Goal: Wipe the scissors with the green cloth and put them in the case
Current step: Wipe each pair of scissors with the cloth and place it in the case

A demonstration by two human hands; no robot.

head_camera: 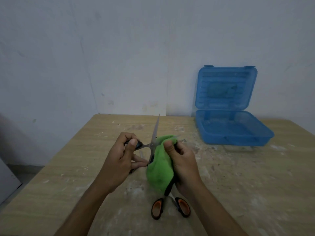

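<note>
The left hand (119, 155) grips one handle of an opened pair of scissors (154, 137), its thumb pressed over the dark grip and its fingers curled beneath. One blade rises from just right of that thumb, up and away toward the wall (119, 57), its tip well above both hands. The right hand (182, 160) pinches the green cloth (160, 169) between thumb and curled fingers, and the cloth is bunched around the part of the scissors that lies between the two hands; what sits under the cloth cannot be made out. The cloth hangs down from the right thumb toward the wrist. Below the right wrist, on the table (68, 176), lies a second pair (170, 207) with black and orange handles, its loops pointing toward the person and its blades hidden by the cloth. The blue case (230, 126) stands open beyond and to the right of the right hand, well apart from it, lid upright against the wall.
</note>
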